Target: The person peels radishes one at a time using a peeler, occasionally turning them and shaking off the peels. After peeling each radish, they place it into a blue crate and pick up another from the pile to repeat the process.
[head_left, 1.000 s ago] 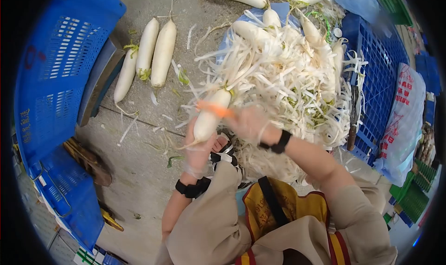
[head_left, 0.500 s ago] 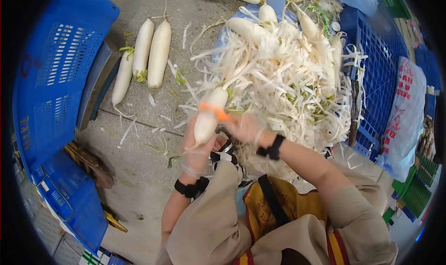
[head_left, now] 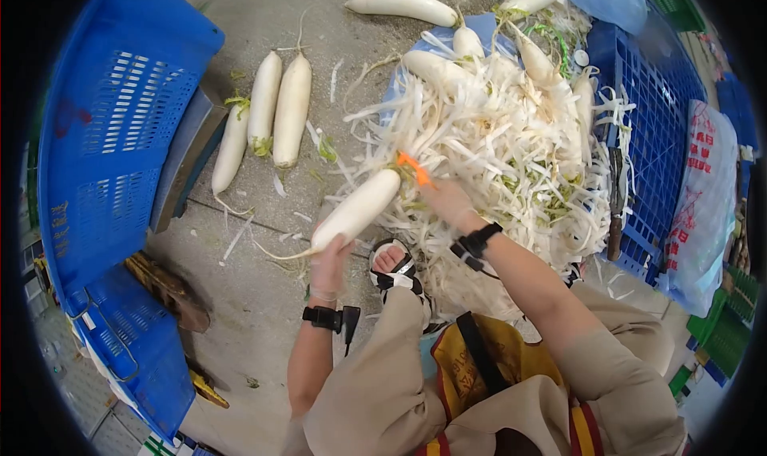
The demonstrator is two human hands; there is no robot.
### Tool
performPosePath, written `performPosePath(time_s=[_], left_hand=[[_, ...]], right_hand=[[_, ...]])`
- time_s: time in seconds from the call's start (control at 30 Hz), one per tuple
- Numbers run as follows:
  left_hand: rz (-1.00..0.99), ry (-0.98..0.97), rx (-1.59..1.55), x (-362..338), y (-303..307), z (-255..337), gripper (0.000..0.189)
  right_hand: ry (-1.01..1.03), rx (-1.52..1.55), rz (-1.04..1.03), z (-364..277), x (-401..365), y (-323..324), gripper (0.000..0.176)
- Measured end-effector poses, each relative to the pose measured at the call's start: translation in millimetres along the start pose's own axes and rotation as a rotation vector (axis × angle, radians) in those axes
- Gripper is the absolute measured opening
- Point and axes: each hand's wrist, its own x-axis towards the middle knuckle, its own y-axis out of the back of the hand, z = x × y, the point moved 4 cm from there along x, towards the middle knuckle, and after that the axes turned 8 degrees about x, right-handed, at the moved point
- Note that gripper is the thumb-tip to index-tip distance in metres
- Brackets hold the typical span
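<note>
A white daikon radish slants up and to the right, its thin root tip toward my left side. My left hand, in a thin clear glove, is closed around its lower end. An orange peeler is gripped in my right hand, just past the radish's upper, leafy end. Beyond my right hand spreads a big heap of white peel strips on blue plastic. Several radishes, such as one at the heap's upper edge, lie partly among the strips.
Three radishes rest on the concrete floor at the left. One more radish lies at the top. Blue crates stand on the left, a blue crate on the right. My sandalled foot is below the radish.
The peeler has gone from the radish's middle to past its upper end. The radish now tilts more to the right, and my left hand sits at its lower end. The view has shifted slightly.
</note>
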Motion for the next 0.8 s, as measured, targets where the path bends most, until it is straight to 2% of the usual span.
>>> performPosePath(time_s=[0.03, 0.07, 0.1, 0.13, 0.17, 0.23, 0.27, 0.3, 0.33, 0.37, 0.4, 0.47, 0.53, 0.57, 0.63, 0.7, 0.73, 0.77, 0.8], left_hand=[[0.001, -0.019, -0.001, -2.1, 6.3, -1.6, 0.051], [0.001, 0.049, -0.151, -6.3, 12.8, -5.4, 0.048], [-0.001, 0.125, -0.295, -11.9, 18.4, -6.8, 0.045], [-0.002, 0.114, -0.287, -20.8, 22.4, 4.6, 0.045], [0.002, 0.002, -0.339, -33.9, 21.8, 31.8, 0.049], [0.029, -0.204, -0.371, -61.2, 19.2, 104.0, 0.055], [0.054, -0.3, -0.355, -70.2, 19.5, 151.6, 0.058], [0.056, -0.435, -0.534, -72.4, 33.0, 192.2, 0.059], [0.162, -0.65, -0.125, -89.1, 24.9, 259.0, 0.057], [-0.372, -0.525, -0.705, -85.7, 44.7, 303.0, 0.054], [-0.507, -0.559, -0.773, -82.9, 70.1, 358.1, 0.059], [-0.871, -0.583, -0.581, -114.0, 44.8, 443.2, 0.064], [-0.758, -0.867, -0.338, -111.7, 66.9, 510.9, 0.068], [-0.753, -0.873, -0.333, -104.4, 62.2, 516.3, 0.068], [-0.892, -0.786, -0.24, -86.9, 45.1, 509.1, 0.057], [-0.035, -1.013, 0.083, -54.0, 14.6, 450.7, 0.048], [-0.055, -0.981, 0.26, -27.1, 15.1, 414.9, 0.045], [-0.005, -0.795, 0.278, 3.2, 20.3, 375.2, 0.038], [0.186, -0.608, 0.405, 43.0, 32.9, 339.7, 0.027]], right_hand=[[0.014, 0.086, -0.035, 3.2, -2.7, 3.7, 0.05], [0.036, 0.087, -0.027, 13.0, -2.2, 8.3, 0.05], [0.117, 0.18, 0.019, 29.4, -2.8, 10.4, 0.048], [0.19, 0.277, 0.065, 38.8, -5.8, 13.1, 0.046], [0.201, 0.283, 0.071, 29.6, -15.5, 26.0, 0.046], [-0.047, 0.225, 0.041, 25.7, -37.4, 50.7, 0.043], [-0.039, 0.226, 0.048, 31.4, -37.6, 54.7, 0.043], [-0.005, 0.195, 0.058, 37.4, -37.0, 56.6, 0.042], [0.032, 0.161, 0.067, 38.9, -36.9, 59.5, 0.041], [0.043, 0.16, 0.068, 36.3, -40.0, 63.4, 0.041], [0.056, 0.137, 0.083, 31.4, -45.7, 67.3, 0.042], [0.074, 0.118, 0.088, 29.1, -51.8, 66.5, 0.043], [0.099, 0.117, 0.085, 31.2, -53.5, 63.5, 0.042], [0.106, 0.118, 0.08, 31.2, -55.1, 60.9, 0.042], [0.143, 0.126, 0.162, 32.4, -59.3, 60.7, 0.042], [0.087, 0.121, 0.097, 37.0, -59.0, 61.2, 0.043], [0.032, 0.115, 0.032, 39.1, -59.0, 59.9, 0.045], [0.032, 0.115, 0.037, 35.5, -60.5, 63.3, 0.045], [0.035, 0.095, 0.044, 30.4, -67.1, 67.2, 0.044]])
